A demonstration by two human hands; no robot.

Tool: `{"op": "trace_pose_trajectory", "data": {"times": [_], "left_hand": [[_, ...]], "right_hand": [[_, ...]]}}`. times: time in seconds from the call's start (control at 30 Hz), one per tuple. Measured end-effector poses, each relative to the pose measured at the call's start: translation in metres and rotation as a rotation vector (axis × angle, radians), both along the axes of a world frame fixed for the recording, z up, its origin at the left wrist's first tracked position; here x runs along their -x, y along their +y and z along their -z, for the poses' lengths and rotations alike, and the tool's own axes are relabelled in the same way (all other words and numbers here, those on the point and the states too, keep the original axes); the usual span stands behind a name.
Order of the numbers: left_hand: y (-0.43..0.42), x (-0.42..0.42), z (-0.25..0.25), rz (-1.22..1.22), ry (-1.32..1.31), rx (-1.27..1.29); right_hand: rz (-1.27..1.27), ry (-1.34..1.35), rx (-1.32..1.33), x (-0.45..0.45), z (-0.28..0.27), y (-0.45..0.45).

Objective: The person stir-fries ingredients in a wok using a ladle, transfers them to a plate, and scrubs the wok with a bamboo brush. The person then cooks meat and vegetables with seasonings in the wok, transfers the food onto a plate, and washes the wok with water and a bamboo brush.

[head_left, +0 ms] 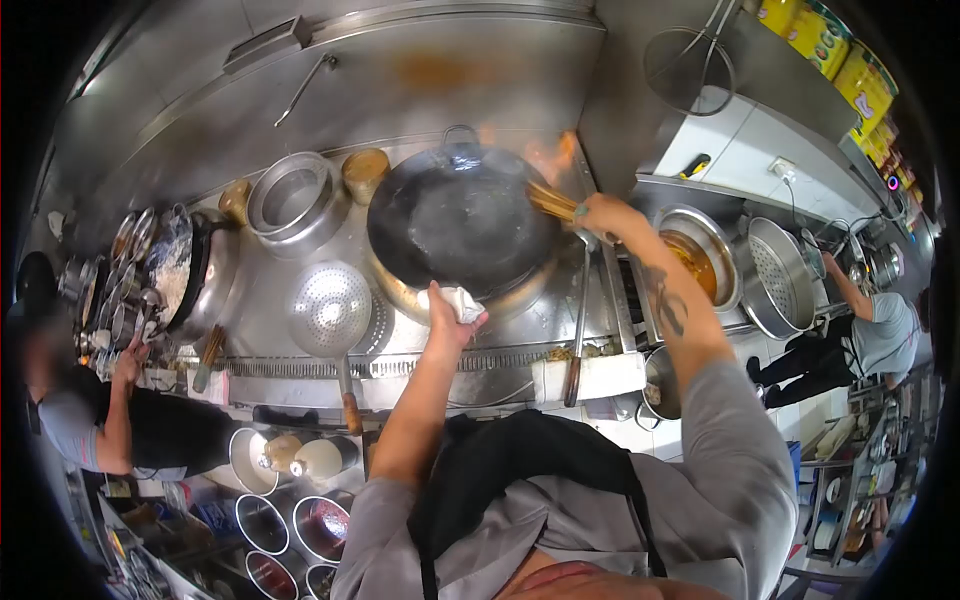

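A large black wok (450,225) sits over the burner, with orange flame (555,155) rising behind its far right rim. At its near edge, my left hand (450,318) is closed around a folded white cloth (460,303) pressed against the rim. My right hand (608,217) grips a bamboo wok brush (550,201), whose bristle end reaches over the wok's right rim. Steam or haze blurs the inside of the wok. Just right of the wok lies a long-handled ladle (581,310).
A perforated strainer (330,308) with a wooden handle rests left of the wok. Metal pots (292,195) stand behind it. A pan of orange liquid (697,262) and a colander (778,275) are at right. One co-worker (110,420) stands left, another (868,335) right.
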State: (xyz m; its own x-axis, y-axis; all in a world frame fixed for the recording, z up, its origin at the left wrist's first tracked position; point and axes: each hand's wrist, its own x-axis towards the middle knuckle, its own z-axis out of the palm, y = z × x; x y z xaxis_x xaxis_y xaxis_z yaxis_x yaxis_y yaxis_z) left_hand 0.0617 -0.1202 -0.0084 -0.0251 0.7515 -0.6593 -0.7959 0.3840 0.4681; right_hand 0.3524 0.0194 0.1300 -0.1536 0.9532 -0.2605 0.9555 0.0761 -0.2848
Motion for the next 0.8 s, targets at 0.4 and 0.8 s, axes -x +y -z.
{"op": "trace_pose_trajectory", "data": {"times": [0.4, 0.8], "left_hand": [[-0.001, 0.006, 0.026, 0.046, 0.107, -0.086], [-0.072, 0.061, -0.011, 0.175, 0.604, -0.127]], "right_hand": [[0.900, 1.383, 0.759, -0.015, 0.233, -0.237], [0.785, 1.460, 0.344, -0.058, 0.079, -0.255]]}}
